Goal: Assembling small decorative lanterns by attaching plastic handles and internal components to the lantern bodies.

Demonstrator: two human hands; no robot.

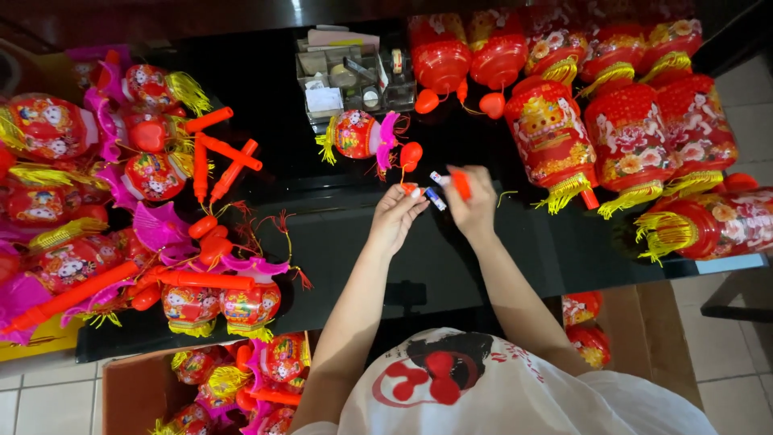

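I see a clear organiser box holding small parts, and a cardboard box full of lanterns (red and pink). Over the black table, my left hand pinches a small battery; my right hand grips an orange handle.

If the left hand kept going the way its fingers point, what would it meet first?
Probably the small battery held at the right hand, just beyond the left hand fingertips; depth is unclear, so it might pass beneath.
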